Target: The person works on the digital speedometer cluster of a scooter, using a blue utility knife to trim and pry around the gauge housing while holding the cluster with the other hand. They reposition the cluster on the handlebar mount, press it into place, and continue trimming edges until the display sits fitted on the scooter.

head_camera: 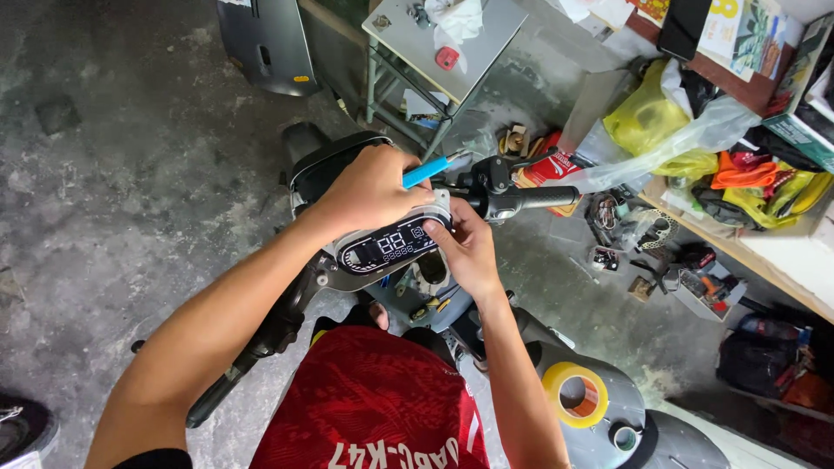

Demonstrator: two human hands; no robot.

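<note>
Gripping a blue-handled screwdriver [427, 169], the person's left hand [369, 193] is closed in a fist over the top of an electric scooter's instrument panel [391, 247], the tool's shaft pointing toward the right handlebar grip [534, 200]. The right hand [469, 252] is curled around the panel's right edge, fingers tucked under the housing and thumb pressed against its side; how tightly it holds cannot be told. The lit digital display faces up between both hands, at the centre of the handlebars. The left handlebar grip [230, 382] angles down toward the concrete floor [104, 200]. A roll of yellow tape [575, 393] sits on the scooter's grey body panel [608, 426] near the lower right, just beside a smaller tape roll [624, 437]. Beyond the handlebars stands a small grey metal stand [486, 43] with a white rag [456, 22] on it. Along the right, a cluttered desk [782, 256] carries yellow plastic bags [647, 117], orange gloves [743, 174] and boxes.
</note>
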